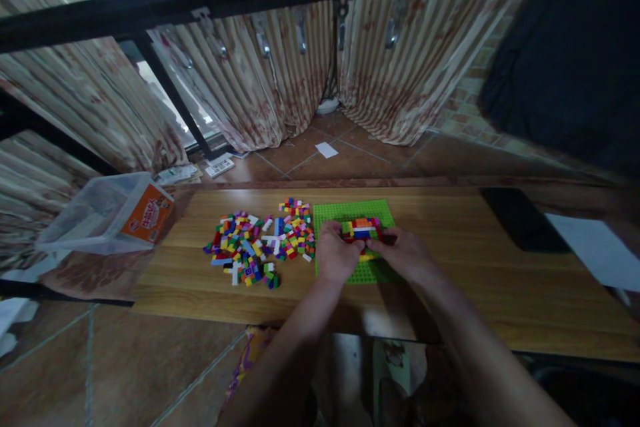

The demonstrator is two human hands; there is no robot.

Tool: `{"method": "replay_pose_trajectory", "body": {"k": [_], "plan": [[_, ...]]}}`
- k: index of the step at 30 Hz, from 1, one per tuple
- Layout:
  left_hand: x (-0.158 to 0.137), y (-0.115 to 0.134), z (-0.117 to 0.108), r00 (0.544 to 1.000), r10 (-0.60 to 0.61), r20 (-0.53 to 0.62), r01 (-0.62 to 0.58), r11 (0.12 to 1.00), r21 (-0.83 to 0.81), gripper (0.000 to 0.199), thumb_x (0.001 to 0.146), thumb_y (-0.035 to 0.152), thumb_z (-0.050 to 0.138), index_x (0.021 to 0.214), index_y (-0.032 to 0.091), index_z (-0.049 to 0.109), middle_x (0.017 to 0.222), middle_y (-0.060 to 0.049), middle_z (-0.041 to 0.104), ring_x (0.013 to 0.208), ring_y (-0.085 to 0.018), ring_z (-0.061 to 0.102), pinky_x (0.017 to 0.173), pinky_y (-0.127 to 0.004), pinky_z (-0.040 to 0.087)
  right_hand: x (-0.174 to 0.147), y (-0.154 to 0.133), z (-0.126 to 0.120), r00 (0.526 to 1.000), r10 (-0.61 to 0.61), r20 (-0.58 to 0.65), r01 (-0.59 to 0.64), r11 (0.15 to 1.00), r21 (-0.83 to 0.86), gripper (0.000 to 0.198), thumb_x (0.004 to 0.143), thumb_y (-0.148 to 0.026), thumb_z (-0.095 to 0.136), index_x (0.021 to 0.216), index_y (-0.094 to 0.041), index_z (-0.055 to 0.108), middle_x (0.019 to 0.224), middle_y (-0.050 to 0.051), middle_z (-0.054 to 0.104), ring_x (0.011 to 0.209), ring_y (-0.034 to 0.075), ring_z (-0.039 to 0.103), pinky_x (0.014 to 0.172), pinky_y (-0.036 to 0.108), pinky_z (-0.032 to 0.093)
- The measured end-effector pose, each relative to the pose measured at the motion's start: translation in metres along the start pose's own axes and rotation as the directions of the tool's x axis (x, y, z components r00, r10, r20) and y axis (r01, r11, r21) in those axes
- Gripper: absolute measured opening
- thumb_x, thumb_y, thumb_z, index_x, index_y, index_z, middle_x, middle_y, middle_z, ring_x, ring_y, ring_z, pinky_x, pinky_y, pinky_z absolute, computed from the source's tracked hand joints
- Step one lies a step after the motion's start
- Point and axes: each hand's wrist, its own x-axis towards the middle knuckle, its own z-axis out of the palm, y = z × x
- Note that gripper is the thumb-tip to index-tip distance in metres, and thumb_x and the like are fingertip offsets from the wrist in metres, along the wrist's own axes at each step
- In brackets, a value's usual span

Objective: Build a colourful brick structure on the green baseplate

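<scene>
A green studded baseplate (353, 208) lies on the wooden table. On it stands a low build of toy bricks (361, 227) in red, yellow, orange, white, blue and other colours. My left hand (337, 252) is closed at the build's left side, thumb toward its front. From the right, my right hand (400, 250) is closed on the other side, fingertips against the bricks near the front. Both hands partly cover the build and the plate. Whether a single loose brick is pinched between the fingers is too small to tell.
Left of the plate, loose bricks lie in two heaps, a larger pile (240, 240) and a smaller pile (296, 230). A clear plastic box (100, 213) with an orange label stands at the table's left end. Toward the right are a black flat object (523, 219) and white paper (595, 250).
</scene>
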Motion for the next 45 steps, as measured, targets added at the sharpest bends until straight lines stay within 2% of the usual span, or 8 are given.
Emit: {"method": "replay_pose_trajectory", "body": {"k": [9, 16, 23, 27, 32, 36, 40, 45], "plan": [[0.007, -0.009, -0.002, 0.998, 0.021, 0.067, -0.020, 1.000, -0.017, 0.056, 0.065, 0.028, 0.077, 0.114, 0.010, 0.056, 0.108, -0.012, 0.066, 0.096, -0.022, 0.063, 0.085, -0.031, 0.048, -0.002, 0.002, 0.001, 0.999, -0.035, -0.004, 0.035, 0.999, -0.016, 0.044, 0.081, -0.049, 0.060, 0.101, -0.012, 0.070, 0.090, 0.012, 0.073, 0.081, 0.024, 0.067, 0.069, 0.032, 0.047], [0.016, -0.016, -0.012, 0.990, 0.066, 0.128, -0.058, 0.996, -0.065, 0.025, 0.084, 0.023, 0.055, 0.105, 0.013, 0.065, 0.103, -0.011, 0.071, 0.096, -0.020, 0.066, 0.087, -0.031, 0.049, 0.001, -0.002, -0.008, 0.996, -0.065, 0.068, 0.071, 0.994, -0.087, 0.043, 0.094, -0.044, 0.043, 0.101, -0.013, 0.071, 0.095, 0.014, 0.074, 0.087, 0.025, 0.068, 0.076, 0.034, 0.048], [0.007, -0.009, -0.011, 0.973, 0.122, 0.195, -0.122, 0.992, -0.012, 0.033, 0.081, 0.026, 0.061, 0.111, 0.013, 0.063, 0.103, -0.010, 0.070, 0.086, -0.019, 0.066, 0.081, -0.031, 0.051, -0.003, -0.004, -0.008, 0.995, -0.060, 0.078, 0.078, 0.967, -0.243, 0.042, 0.095, -0.042, 0.041, 0.102, -0.012, 0.069, 0.094, 0.016, 0.073, 0.087, 0.026, 0.068, 0.073, 0.034, 0.046], [0.004, -0.006, -0.010, 0.977, 0.128, 0.168, -0.146, 0.984, 0.102, 0.040, 0.075, 0.027, 0.066, 0.112, 0.013, 0.062, 0.106, -0.012, 0.068, 0.093, -0.022, 0.064, 0.085, -0.034, 0.051, -0.003, 0.000, -0.008, 0.993, -0.059, 0.098, 0.084, 0.957, -0.277, 0.042, 0.093, -0.045, 0.040, 0.098, -0.014, 0.068, 0.082, 0.013, 0.072, 0.075, 0.026, 0.067, 0.066, 0.034, 0.045], [0.002, -0.003, -0.009, 0.981, 0.094, 0.170, -0.111, 0.989, 0.095, 0.043, 0.073, 0.030, 0.068, 0.112, 0.014, 0.063, 0.108, -0.011, 0.068, 0.097, -0.023, 0.064, 0.088, -0.034, 0.051, 0.000, 0.004, -0.003, 0.994, -0.035, 0.104, 0.068, 0.942, -0.329, 0.046, 0.089, -0.054, 0.042, 0.092, -0.015, 0.066, 0.074, 0.012, 0.069, 0.070, 0.026, 0.066, 0.060, 0.034, 0.044], [-0.001, -0.005, -0.007, 0.985, 0.085, 0.151, -0.100, 0.990, 0.097, 0.044, 0.073, 0.032, 0.067, 0.113, 0.015, 0.064, 0.109, -0.012, 0.067, 0.098, -0.024, 0.064, 0.090, -0.036, 0.052, 0.001, 0.007, 0.001, 0.996, -0.027, 0.084, 0.054, 0.944, -0.324, 0.053, 0.087, -0.058, 0.039, 0.095, -0.013, 0.066, 0.073, 0.013, 0.069, 0.069, 0.028, 0.066, 0.060, 0.036, 0.046], [-0.004, -0.006, -0.007, 0.978, 0.151, 0.145, -0.170, 0.978, 0.121, 0.041, 0.078, 0.034, 0.062, 0.114, 0.015, 0.063, 0.113, -0.014, 0.066, 0.104, -0.026, 0.063, 0.096, -0.038, 0.050, 0.004, 0.010, 0.002, 0.997, -0.030, 0.072, 0.051, 0.948, -0.314, 0.059, 0.083, -0.064, 0.037, 0.093, -0.013, 0.066, 0.071, 0.014, 0.068, 0.069, 0.032, 0.067, 0.062, 0.040, 0.048], [-0.005, -0.009, -0.011, 0.964, 0.204, 0.173, -0.227, 0.966, 0.121, 0.044, 0.083, 0.032, 0.055, 0.123, 0.013, 0.059, 0.118, -0.016, 0.065, 0.108, -0.027, 0.062, 0.098, -0.039, 0.050, 0.012, 0.023, 0.007, 0.992, 0.004, 0.127, 0.017, 0.986, -0.166, 0.056, 0.079, -0.068, 0.043, 0.086, -0.017, 0.065, 0.060, 0.010, 0.067, 0.054, 0.029, 0.066, 0.057, 0.041, 0.049]]}}
